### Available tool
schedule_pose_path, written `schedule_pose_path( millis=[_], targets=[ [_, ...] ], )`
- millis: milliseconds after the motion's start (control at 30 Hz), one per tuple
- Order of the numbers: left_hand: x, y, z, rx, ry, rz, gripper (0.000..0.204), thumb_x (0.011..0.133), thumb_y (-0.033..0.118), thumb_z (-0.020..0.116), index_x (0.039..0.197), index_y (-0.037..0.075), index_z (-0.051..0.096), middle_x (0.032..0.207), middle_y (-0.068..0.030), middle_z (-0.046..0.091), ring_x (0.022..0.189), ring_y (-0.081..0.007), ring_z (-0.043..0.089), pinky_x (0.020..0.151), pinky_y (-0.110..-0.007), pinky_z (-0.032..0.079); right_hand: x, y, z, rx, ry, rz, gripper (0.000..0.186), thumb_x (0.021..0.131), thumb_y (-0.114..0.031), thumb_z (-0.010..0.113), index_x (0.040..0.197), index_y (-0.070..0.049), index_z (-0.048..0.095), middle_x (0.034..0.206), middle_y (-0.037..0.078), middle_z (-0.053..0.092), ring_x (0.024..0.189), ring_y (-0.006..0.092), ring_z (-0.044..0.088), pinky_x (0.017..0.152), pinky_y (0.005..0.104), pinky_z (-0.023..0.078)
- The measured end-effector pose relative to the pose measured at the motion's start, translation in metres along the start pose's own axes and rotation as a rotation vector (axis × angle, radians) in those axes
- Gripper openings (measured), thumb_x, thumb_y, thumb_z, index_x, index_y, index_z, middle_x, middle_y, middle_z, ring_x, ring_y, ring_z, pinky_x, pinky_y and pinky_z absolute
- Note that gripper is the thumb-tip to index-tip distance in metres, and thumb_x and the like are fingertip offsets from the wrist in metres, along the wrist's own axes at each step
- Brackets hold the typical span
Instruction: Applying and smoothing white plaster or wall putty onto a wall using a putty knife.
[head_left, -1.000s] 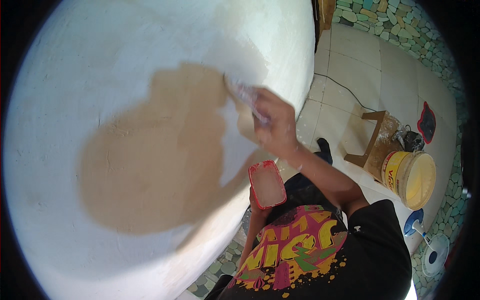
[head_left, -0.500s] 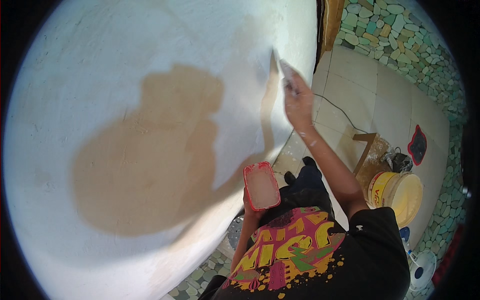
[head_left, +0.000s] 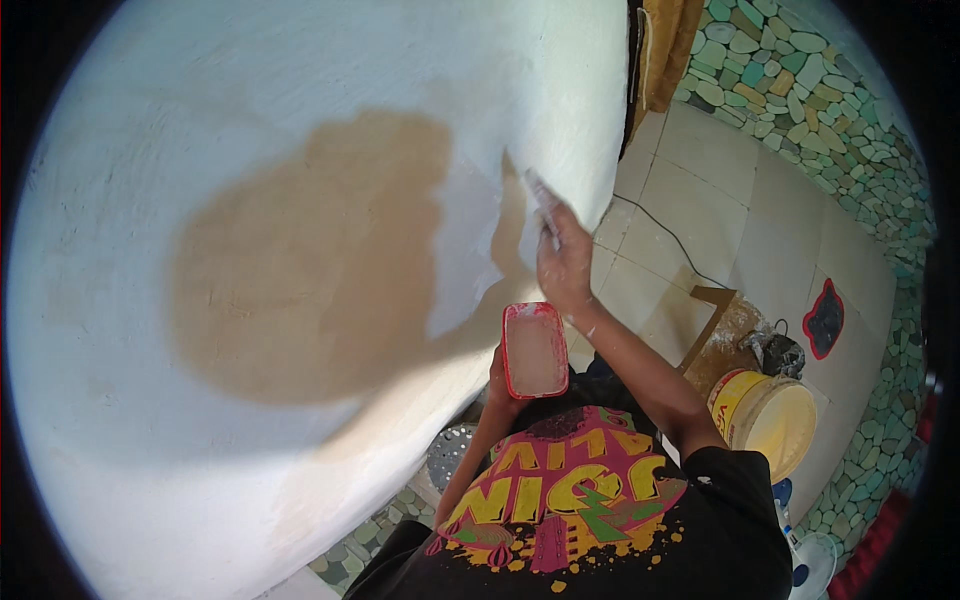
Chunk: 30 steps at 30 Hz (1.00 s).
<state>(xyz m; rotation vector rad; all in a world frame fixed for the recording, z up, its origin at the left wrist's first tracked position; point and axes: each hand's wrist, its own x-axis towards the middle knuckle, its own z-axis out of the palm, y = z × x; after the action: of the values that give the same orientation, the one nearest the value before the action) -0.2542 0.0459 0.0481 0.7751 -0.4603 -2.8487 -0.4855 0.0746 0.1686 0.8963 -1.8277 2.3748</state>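
Note:
My left hand (head_left: pixel 500 383) is closed around the side of a small red-rimmed rectangular tub (head_left: pixel 535 350), held in front of my body. Pale, pinkish-grey paste covers the inside of the tub. My right hand (head_left: pixel 566 262) grips a thin, paste-smeared putty knife (head_left: pixel 543 200), seen almost edge-on, its tip pointing up and to the left. This hand is just above the tub, apart from the white wall (head_left: pixel 110 300). Large shadows of my head and of the hand with its tool fall across the wall.
To the right, a yellow bucket (head_left: pixel 780 425) stands near a low wooden stool (head_left: pixel 735 330) with a dark crumpled bundle (head_left: pixel 778 352) on it. A cable (head_left: pixel 670 235) crosses the tiled floor. A dark red-edged mat (head_left: pixel 824 320) lies farther right. Pebble-patterned flooring (head_left: pixel 770 60) borders the tiles.
My right hand has come down and left with the putty knife, closer to the tub. The tub has risen slightly in the view, and the view itself has shifted a little.

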Motion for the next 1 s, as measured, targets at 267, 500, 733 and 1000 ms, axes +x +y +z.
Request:
schedule_pose_path(
  millis=[267,500,733,1000],
  targets=[
    [0.011,-0.027,-0.011,-0.117,0.150,0.232,0.057,0.106,0.045,0.040,0.150,0.009,0.043,0.146,-0.0129,0.055,0.131,-0.0297,0.056,0.112,-0.048,0.045,-0.013,-0.002,0.036,-0.231,-0.092,-0.246,0.050,0.091,0.004,0.057,0.141,0.004,0.054,0.147,0.019,0.055,0.132,0.0236,0.056,0.111,0.0390,0.041],
    [0.039,-0.031,0.041,-0.017,0.112,0.365,0.060,0.106,0.049,0.038,0.151,0.009,0.044,0.146,-0.0115,0.056,0.131,-0.0300,0.056,0.112,-0.048,0.045,-0.018,-0.013,-0.019,0.693,-0.137,0.524,0.029,0.102,-0.008,0.059,0.129,0.002,0.062,0.125,0.011,0.068,0.118,0.0202,0.065,0.106,0.0368,0.048],
    [0.044,-0.029,0.066,-0.108,0.132,0.402,0.058,0.105,0.047,0.038,0.148,0.009,0.046,0.142,-0.0118,0.058,0.127,-0.0311,0.059,0.108,-0.050,0.048,0.031,-0.016,-0.058,0.938,0.039,0.690,0.025,0.101,-0.010,0.060,0.124,0.000,0.062,0.121,0.011,0.068,0.111,0.0212,0.067,0.101,0.0380,0.052],
    [0.038,-0.043,0.064,-0.081,0.274,0.479,0.058,0.106,0.048,0.039,0.146,0.008,0.047,0.141,-0.0114,0.059,0.125,-0.0278,0.059,0.107,-0.046,0.047,0.034,-0.001,0.039,-0.005,-0.036,-0.206,0.059,0.101,-0.009,0.047,0.155,0.008,0.029,0.161,0.030,0.028,0.150,0.0449,0.025,0.122,0.0519,0.020]
  ],
)
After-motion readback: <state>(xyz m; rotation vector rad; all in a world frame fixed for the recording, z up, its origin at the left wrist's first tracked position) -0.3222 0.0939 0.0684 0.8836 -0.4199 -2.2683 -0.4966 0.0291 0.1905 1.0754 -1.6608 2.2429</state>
